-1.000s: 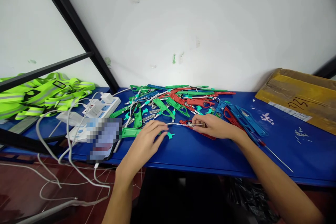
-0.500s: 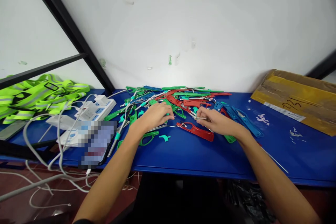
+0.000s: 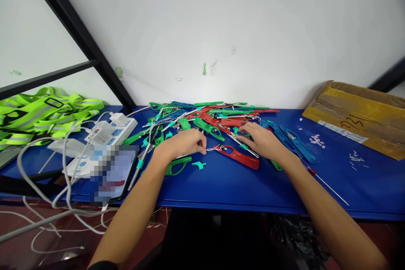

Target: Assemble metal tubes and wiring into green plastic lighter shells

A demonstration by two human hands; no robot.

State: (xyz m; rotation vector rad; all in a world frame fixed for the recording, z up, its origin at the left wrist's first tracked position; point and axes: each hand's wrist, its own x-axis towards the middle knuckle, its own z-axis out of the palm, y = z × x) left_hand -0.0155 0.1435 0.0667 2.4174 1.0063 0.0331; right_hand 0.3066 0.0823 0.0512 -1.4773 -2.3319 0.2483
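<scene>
My left hand (image 3: 186,142) is over the front of a pile of plastic handle parts, thumb and fingertips pinched on a thin white wire (image 3: 210,149). That wire leads to a red handle shell (image 3: 240,158) lying on the blue table. My right hand (image 3: 261,139) hovers just behind the shell, fingers apart and curved. Below its fingertips lies a metal tube (image 3: 252,152) with a teal piece (image 3: 244,147) on it. A loose teal trigger-like piece (image 3: 199,165) and a green handle shell (image 3: 179,165) lie near my left hand.
Blue shells (image 3: 297,145) lie right of the pile, with small pink bits (image 3: 316,141) beyond. A taped cardboard box (image 3: 357,118) stands at the right. A phone (image 3: 117,173), a power strip (image 3: 122,130) with cables, and yellow-green reflective straps (image 3: 47,114) occupy the left.
My right fingers have spread and come off the metal tube, which now lies behind the red shell. My left fingertips have moved slightly down and closed at the white wire.
</scene>
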